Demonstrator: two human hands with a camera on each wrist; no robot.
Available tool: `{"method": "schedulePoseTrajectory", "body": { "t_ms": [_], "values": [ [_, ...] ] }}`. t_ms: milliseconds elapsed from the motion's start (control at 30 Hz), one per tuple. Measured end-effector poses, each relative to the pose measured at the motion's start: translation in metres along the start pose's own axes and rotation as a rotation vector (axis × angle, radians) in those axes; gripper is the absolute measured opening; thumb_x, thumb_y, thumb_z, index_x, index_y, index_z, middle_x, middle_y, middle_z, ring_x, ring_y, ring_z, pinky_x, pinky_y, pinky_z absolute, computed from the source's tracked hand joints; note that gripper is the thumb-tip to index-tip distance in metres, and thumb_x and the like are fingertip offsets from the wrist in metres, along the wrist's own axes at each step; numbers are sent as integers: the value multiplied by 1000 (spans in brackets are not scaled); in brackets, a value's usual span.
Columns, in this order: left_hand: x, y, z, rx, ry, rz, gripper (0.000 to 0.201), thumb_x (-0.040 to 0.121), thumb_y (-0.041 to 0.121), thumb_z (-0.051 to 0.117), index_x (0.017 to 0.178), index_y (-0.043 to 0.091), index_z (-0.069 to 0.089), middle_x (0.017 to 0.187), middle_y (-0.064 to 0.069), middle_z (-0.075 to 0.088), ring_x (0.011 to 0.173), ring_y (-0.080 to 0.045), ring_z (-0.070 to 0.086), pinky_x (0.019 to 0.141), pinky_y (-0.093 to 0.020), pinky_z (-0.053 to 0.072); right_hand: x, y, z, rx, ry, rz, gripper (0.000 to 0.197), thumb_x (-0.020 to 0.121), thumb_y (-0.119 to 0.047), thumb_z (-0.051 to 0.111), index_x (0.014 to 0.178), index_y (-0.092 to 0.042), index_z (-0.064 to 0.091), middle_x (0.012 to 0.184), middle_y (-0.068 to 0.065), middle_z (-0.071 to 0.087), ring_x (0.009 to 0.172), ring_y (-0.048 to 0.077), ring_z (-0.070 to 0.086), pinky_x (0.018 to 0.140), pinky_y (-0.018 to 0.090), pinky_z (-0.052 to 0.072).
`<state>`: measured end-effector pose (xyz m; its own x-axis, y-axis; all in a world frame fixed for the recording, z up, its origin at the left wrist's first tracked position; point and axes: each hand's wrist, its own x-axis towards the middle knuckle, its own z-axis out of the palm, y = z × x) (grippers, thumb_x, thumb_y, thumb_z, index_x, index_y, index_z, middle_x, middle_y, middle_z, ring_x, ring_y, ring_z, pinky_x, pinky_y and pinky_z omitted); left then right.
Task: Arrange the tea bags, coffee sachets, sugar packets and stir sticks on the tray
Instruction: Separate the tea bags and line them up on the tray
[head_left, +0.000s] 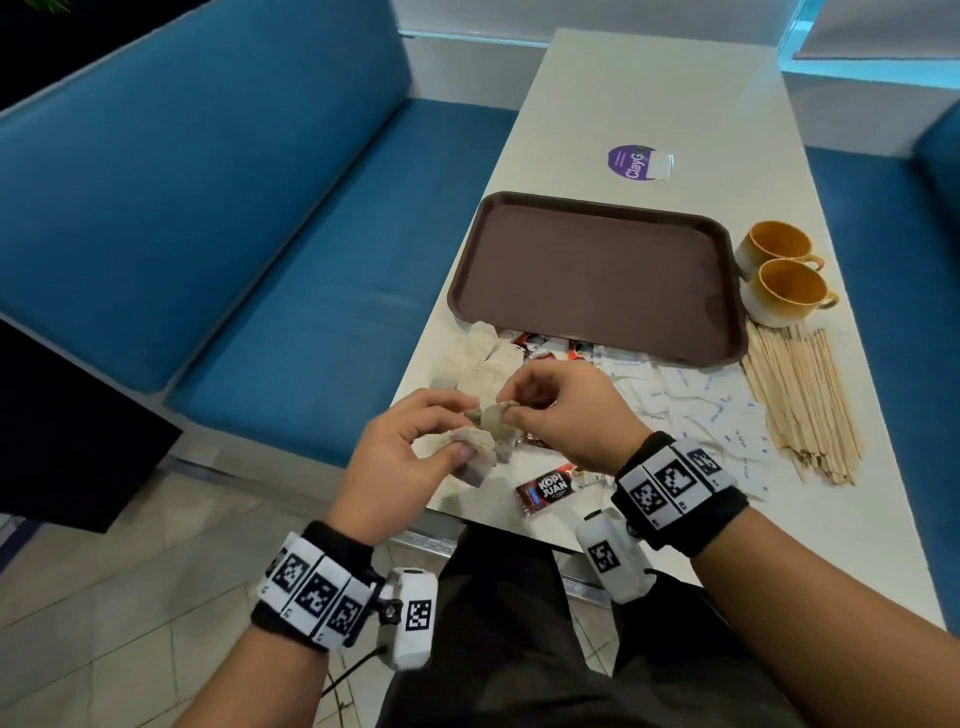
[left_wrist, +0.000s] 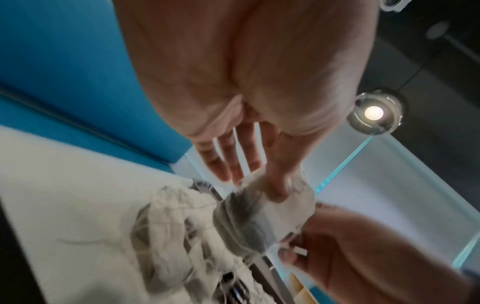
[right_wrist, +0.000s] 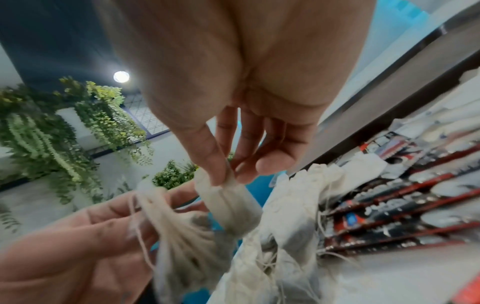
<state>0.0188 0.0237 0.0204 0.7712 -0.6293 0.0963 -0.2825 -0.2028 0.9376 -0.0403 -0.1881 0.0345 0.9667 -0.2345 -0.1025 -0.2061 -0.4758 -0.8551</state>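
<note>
Your left hand (head_left: 402, 452) grips a bunch of tea bags (head_left: 475, 447) in curled fingers at lower centre of the head view; your right hand (head_left: 563, 410) pinches one tea bag (right_wrist: 228, 202) between thumb and forefinger, just beside the bunch. Strings trail from the bags in both wrist views, and whether the pinched bag is free of them cannot be told.

Risk: pulling the single bag away may drag tangled strings, tear the paper, or spill other bags from your left hand off the near table edge.

More tea bags, coffee sachets (head_left: 545, 488) and sugar packets (head_left: 691, 400) lie loose below the tray (head_left: 597, 280), which holds nothing. Stir sticks (head_left: 800, 400) lie at right, just below two cups (head_left: 784, 270).
</note>
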Motion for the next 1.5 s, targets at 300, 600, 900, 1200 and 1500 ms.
{"method": "schedulePoseTrajectory", "body": {
  "t_ms": [300, 600, 900, 1200, 1500],
  "values": [
    [10, -15, 7, -59, 131, -103, 24, 85, 0, 77, 92, 23, 78, 92, 2, 77, 89, -19, 72, 85, -34, 58, 11, -4, -1, 74, -56, 34, 17, 79, -5, 85, 88, -17, 77, 83, 2, 78, 76, 10, 72, 76, 27, 60],
    [3, -29, -8, -77, 249, -263, 41, 92, 2, 70, 124, 28, 66, 94, -5, 73, 78, -15, 72, 76, -26, 58, 44, 8, 16, -247, 19, 137, 21, 87, -23, 77, 106, -24, 70, 96, -5, 68, 84, 9, 62, 69, 20, 46],
    [3, -20, -7, -45, 135, -249, 18, 90, -1, 72, 90, 17, 75, 78, -3, 73, 65, -7, 64, 62, -16, 51, 43, 19, 23, -353, -58, 168, 14, 85, -14, 76, 97, -19, 69, 103, 0, 58, 85, 15, 58, 67, 23, 44],
    [11, -21, 8, 156, 62, -27, 20, 85, 4, 78, 95, 21, 77, 110, 14, 70, 100, -11, 67, 90, -26, 54, 29, 21, -1, -177, 87, 90, 7, 86, -26, 77, 83, -29, 72, 91, -10, 70, 68, 2, 56, 66, 25, 42],
    [17, -12, 17, 180, 89, 129, 18, 84, 0, 76, 85, 18, 72, 134, 16, 63, 124, -12, 59, 106, -24, 43, 12, 2, -5, -28, 130, -10, 9, 87, -18, 76, 84, -26, 73, 81, -5, 74, 71, 14, 69, 70, 33, 58]
  ]
}}
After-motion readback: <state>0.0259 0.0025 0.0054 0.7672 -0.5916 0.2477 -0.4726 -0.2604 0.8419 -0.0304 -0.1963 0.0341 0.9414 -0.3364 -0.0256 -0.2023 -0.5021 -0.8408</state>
